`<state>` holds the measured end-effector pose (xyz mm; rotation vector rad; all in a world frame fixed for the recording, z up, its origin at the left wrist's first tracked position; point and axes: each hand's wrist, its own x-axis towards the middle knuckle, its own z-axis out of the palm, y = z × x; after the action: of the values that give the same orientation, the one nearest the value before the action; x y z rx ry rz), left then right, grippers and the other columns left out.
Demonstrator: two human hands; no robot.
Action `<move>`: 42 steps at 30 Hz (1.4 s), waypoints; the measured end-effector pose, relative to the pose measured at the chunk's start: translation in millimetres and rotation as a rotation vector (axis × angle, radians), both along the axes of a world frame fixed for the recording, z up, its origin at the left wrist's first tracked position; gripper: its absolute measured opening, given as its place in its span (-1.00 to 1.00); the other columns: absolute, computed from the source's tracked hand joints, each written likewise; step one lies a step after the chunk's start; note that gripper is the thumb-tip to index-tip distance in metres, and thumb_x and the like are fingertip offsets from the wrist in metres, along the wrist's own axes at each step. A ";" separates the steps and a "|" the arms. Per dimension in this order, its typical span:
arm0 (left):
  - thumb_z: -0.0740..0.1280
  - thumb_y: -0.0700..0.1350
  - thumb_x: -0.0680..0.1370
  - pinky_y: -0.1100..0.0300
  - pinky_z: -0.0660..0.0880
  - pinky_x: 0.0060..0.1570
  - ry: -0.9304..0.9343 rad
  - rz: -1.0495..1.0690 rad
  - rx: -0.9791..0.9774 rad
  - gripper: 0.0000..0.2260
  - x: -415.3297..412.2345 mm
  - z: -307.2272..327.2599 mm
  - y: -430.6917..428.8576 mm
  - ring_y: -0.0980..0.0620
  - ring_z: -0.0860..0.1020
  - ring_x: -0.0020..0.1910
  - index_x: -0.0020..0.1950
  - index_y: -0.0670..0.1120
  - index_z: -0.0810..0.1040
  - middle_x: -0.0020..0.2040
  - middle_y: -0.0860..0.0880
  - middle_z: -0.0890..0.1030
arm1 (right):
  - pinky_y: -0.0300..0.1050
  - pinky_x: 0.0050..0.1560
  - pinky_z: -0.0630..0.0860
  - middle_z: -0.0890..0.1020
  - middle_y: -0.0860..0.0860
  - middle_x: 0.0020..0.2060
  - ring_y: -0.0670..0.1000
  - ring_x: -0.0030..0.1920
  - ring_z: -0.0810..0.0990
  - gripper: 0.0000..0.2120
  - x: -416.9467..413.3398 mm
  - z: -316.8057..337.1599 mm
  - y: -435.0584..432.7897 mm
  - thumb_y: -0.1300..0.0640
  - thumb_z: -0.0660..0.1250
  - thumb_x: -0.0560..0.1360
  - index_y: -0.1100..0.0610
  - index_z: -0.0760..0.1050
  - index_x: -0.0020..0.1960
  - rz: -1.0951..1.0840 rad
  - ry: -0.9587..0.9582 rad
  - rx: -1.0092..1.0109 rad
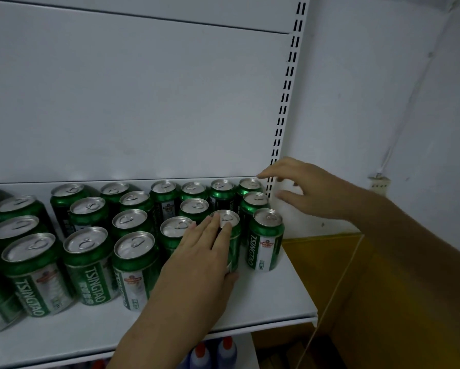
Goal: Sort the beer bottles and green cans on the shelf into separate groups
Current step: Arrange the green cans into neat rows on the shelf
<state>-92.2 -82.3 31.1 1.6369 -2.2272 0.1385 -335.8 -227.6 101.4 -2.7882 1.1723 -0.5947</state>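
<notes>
Several green Tsingtao cans (87, 265) stand upright in rows on the white shelf (276, 294); I see no beer bottle. My left hand (197, 262) lies against the front of one can (231, 217) in the right part of the group. Its fingers are straight, their tips reach the lid, and the thumb sits by the can's base. Just to the right stands the end can (266, 241), apart from my hand. My right hand (316, 190) hovers over the rear right cans (250, 183) with fingers spread and loosely bent, holding nothing.
A slotted white upright (284, 102) bounds the shelf's right rear corner, with a wall beyond. A yellow cardboard box (356, 288) stands to the right, lower than the shelf. Blue bottles with orange caps (226, 352) stand on the level below. A bare strip runs along the shelf's front edge.
</notes>
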 end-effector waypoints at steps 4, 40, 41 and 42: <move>0.21 0.17 0.66 0.19 -0.32 0.48 0.032 0.004 -0.022 -0.25 -1.2 -5.4 -2.1 0.05 -0.17 0.65 0.68 -0.01 -0.16 0.67 0.01 -0.17 | -0.19 0.02 0.54 0.46 -0.24 0.15 -0.24 0.09 0.51 -0.38 7.6 -35.7 43.8 -0.47 0.32 0.41 -0.25 0.41 0.40 -0.144 -0.215 0.085; 0.57 -0.07 0.43 0.32 0.45 0.04 0.502 0.088 -0.181 -0.18 -0.1 -65.1 20.1 0.06 0.40 0.42 0.54 0.24 0.17 0.53 0.16 0.17 | -0.02 0.27 0.50 0.51 0.02 0.32 0.04 0.28 0.51 -0.45 98.9 -1.0 0.9 0.05 0.48 0.53 0.01 0.42 0.47 -0.007 0.366 0.158; 0.56 -0.07 0.44 0.32 0.46 0.02 0.495 0.089 -0.186 -0.18 -1.3 -64.0 20.2 0.06 0.40 0.42 0.55 0.25 0.17 0.53 0.17 0.16 | -0.01 0.28 0.49 0.50 0.03 0.32 0.05 0.29 0.50 -0.45 99.7 -1.9 -1.8 0.06 0.48 0.53 0.00 0.41 0.48 -0.009 0.367 0.155; 0.55 -0.06 0.45 0.33 0.46 0.02 0.485 0.088 -0.192 -0.18 -2.4 -63.3 20.3 0.08 0.39 0.43 0.56 0.25 0.16 0.54 0.20 0.15 | 0.00 0.29 0.49 0.49 0.04 0.32 0.05 0.29 0.48 -0.44 100.4 -3.3 -4.6 0.06 0.47 0.53 -0.01 0.40 0.48 -0.010 0.370 0.151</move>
<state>-94.6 -62.0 -32.2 1.4759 -1.7243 -0.0220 -235.3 -232.2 98.1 -2.8361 1.2270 0.0168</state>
